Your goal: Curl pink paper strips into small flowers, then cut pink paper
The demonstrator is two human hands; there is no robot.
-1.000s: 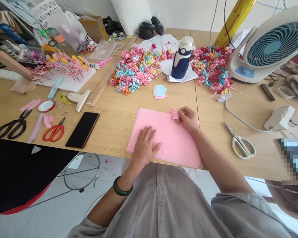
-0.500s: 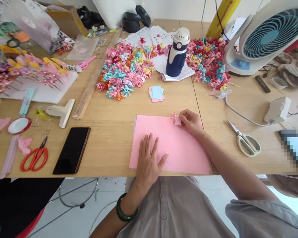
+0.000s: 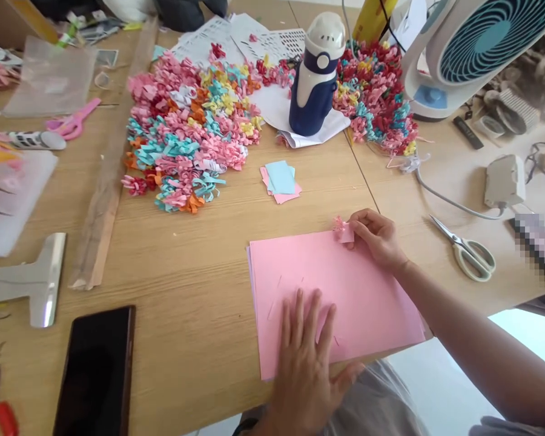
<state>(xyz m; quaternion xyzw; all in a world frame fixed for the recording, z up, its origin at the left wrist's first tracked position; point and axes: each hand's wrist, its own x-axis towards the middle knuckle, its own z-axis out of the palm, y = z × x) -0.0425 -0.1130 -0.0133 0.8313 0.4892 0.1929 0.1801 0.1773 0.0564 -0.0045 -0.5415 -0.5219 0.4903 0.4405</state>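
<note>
My left hand [image 3: 309, 354] lies flat with fingers spread on the near part of a pink sheet of paper [image 3: 376, 303]. Around its fingers are a few thin pink slivers [image 3: 275, 300]. At the sheet's far edge, my right hand [image 3: 379, 237] pinches a small pink fringed paper piece [image 3: 346, 233] between thumb and fingers. The frilled end of that piece points left. A lilac edge shows under the pink sheet. Just beyond lies a small stack of blue and pink paper squares [image 3: 281, 180], touched by neither hand.
Heaps of curled paper flowers [image 3: 191, 133] spread behind the squares, beside a navy bottle [image 3: 312, 79]. To the right are cream-handled scissors [image 3: 470, 254] and a fan [image 3: 429, 100]. A black phone [image 3: 95, 369], a wooden strip [image 3: 102, 212] and a metal clip [image 3: 40, 281] lie left.
The view has come closer and turned somewhat. My left hand has slid toward the sheet's near edge, and slivers show beyond its fingertips. My right hand keeps its pinch on the pink piece.
</note>
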